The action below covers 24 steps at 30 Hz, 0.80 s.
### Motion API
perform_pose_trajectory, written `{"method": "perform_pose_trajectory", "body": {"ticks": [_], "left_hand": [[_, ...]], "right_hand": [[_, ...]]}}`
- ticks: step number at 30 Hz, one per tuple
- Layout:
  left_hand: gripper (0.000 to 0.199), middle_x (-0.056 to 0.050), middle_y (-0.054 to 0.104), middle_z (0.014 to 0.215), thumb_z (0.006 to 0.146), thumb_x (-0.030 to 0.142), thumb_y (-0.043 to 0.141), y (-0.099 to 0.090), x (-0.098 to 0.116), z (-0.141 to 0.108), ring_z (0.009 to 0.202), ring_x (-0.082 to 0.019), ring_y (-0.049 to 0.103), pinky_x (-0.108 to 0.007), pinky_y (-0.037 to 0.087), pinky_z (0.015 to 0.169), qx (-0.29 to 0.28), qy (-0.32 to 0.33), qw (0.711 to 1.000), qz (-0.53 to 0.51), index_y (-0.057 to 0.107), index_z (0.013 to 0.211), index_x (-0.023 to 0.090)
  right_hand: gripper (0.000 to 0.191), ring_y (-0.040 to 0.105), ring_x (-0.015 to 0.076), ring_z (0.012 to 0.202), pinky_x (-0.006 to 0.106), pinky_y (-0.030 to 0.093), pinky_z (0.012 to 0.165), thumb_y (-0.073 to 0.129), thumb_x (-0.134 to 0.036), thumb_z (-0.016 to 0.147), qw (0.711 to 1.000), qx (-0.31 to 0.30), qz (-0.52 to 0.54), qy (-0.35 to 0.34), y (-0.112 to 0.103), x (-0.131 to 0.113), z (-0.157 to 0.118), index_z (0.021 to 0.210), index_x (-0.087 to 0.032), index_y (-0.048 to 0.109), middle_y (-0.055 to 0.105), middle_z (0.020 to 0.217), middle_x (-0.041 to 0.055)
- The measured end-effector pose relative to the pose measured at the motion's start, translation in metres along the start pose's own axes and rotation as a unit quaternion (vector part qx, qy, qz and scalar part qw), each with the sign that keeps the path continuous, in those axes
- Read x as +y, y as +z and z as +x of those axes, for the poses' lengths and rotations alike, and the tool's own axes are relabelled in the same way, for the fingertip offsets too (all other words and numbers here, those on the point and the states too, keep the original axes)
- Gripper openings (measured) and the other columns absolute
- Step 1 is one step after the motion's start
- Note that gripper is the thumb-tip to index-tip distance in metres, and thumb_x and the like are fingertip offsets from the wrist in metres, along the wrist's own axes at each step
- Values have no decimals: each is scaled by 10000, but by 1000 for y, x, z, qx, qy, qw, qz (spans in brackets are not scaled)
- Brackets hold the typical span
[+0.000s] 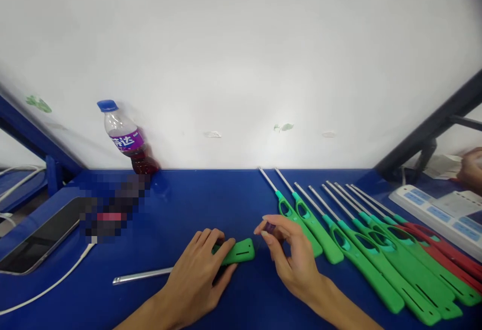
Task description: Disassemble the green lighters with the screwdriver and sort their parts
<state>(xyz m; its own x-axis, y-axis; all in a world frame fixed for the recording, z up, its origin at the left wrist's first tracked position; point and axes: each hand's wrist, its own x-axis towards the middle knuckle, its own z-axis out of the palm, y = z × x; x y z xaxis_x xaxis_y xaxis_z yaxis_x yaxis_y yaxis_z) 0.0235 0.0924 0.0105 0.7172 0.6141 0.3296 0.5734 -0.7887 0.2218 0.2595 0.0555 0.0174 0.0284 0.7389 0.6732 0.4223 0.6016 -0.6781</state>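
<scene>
My left hand (198,269) is closed over a green long-nosed gas lighter (243,250) lying on the blue table (211,199). The metal tube of that lighter points left, and its slotted handle end sticks out past my thumb; the middle is hidden under my fingers. Just to the right, my right hand (291,257) is raised a little, pinching a small dark purple piece (269,227) between thumb and fingertips. The piece is too small to name. It is apart from the handle end of the lighter.
Several green lighters (371,264) and red ones (439,242) lie in a slanted row at right, beside a white power strip (404,194). A drink bottle (128,136) leans on the white wall (233,69). At left lie a phone (41,237) and a white cable (64,282). Another person's hand (470,169) shows far right.
</scene>
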Motion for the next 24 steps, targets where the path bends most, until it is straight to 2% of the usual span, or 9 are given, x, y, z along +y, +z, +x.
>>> {"method": "perform_pose_trajectory", "body": {"ticks": [3,5,8,11,13,16,19,22,24], "left_hand": [[330,-87,630,1151,1039,196,532,1,-1,-2,1000,-259,629,-445,555,895,10,1,1000,-20,599,1362,208],[335,-92,631,1151,1039,192,520,2,-1,-4,1003,-261,624,-435,550,882,19,0,999,-29,597,1365,206],[331,-99,638,1142,1044,206,518,4,0,-5,1001,-265,622,-432,547,868,23,1,999,-34,603,1363,192],[317,-106,651,1122,1067,217,487,2,0,-4,988,-260,630,-414,549,845,34,8,999,-32,616,1352,169],[304,-104,667,1090,1083,222,465,-1,0,-1,972,-254,639,-401,553,829,39,13,999,-21,631,1330,159],[298,-97,687,1055,1090,218,457,-6,0,2,951,-246,655,-394,569,824,37,17,999,-1,648,1311,157],[298,-99,690,1044,1084,214,465,-8,0,4,932,-248,660,-400,583,808,38,18,999,1,653,1306,152],[301,-105,684,1038,1073,204,470,-7,0,4,919,-250,655,-400,586,788,36,20,999,-11,651,1305,143],[305,-105,683,1039,1070,201,464,-7,0,4,921,-248,653,-397,585,790,40,18,999,-17,650,1305,146]], "right_hand": [[403,560,67,491,193,515,452,552,-113,1046,1000,16,12,-2,1,-2,1,1396,-308,522,780,1008,3],[399,565,66,493,185,510,432,535,-90,1042,1000,20,23,2,2,-4,0,1376,-308,527,776,1008,8],[415,641,87,548,188,532,429,546,-57,1021,999,15,42,10,1,-6,-2,1347,-313,544,786,1020,17],[468,752,149,690,200,547,414,574,-18,984,999,14,44,17,-3,-6,-6,1345,-315,550,796,1035,44],[502,789,192,766,209,548,399,584,13,956,999,8,34,22,-5,-7,-8,1333,-319,564,802,994,48],[531,798,212,757,238,565,398,592,29,932,999,16,11,39,-7,-10,-8,1312,-341,591,815,972,39],[464,797,212,731,273,597,435,582,-1,944,998,36,-21,56,-6,-16,-10,1247,-349,635,819,949,23],[386,798,209,756,296,611,476,557,-33,967,994,29,-64,78,-7,-23,-14,1163,-344,673,829,989,24],[381,800,215,769,314,620,496,545,-44,969,993,25,-95,69,-9,-27,-16,1150,-347,686,834,999,23]]}}
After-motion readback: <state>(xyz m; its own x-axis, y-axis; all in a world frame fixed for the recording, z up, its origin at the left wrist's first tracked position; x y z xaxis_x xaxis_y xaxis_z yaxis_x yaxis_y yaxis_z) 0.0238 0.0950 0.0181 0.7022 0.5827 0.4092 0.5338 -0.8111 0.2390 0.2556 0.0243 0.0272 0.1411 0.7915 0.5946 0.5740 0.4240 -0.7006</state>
